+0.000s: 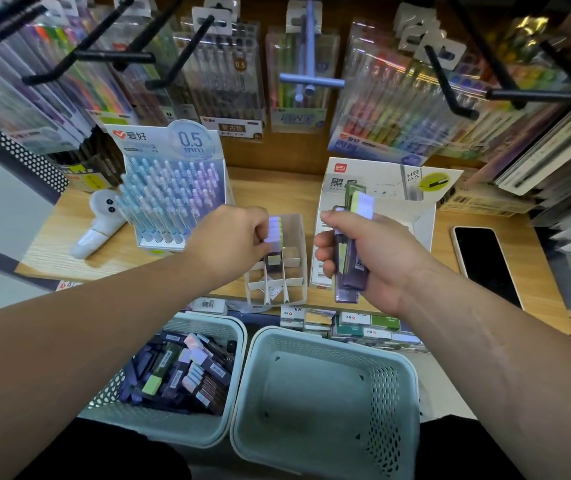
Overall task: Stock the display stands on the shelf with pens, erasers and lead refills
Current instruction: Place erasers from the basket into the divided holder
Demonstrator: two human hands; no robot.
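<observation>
A white divided display stand (296, 237) sits on the wooden shelf between a full pen display (173, 192) and a lead-refill display card (391, 188). My left hand (232, 244) pinches a stack of lead refill cases (274, 230) with pastel caps, standing in the stand's left slot. My right hand (356, 258) grips a bundle of dark purple and green refill cases (349, 268), upright, in front of the display card. Below the shelf, a mint basket (187, 372) holds several more refill cases.
An empty mint basket (325, 393) sits at lower right. A phone (484, 261) lies on the shelf's right side, a small white fan (100, 223) on its left. Packs of pens hang on black hooks (187, 53) above. Boxed erasers (356, 323) fill the shelf below.
</observation>
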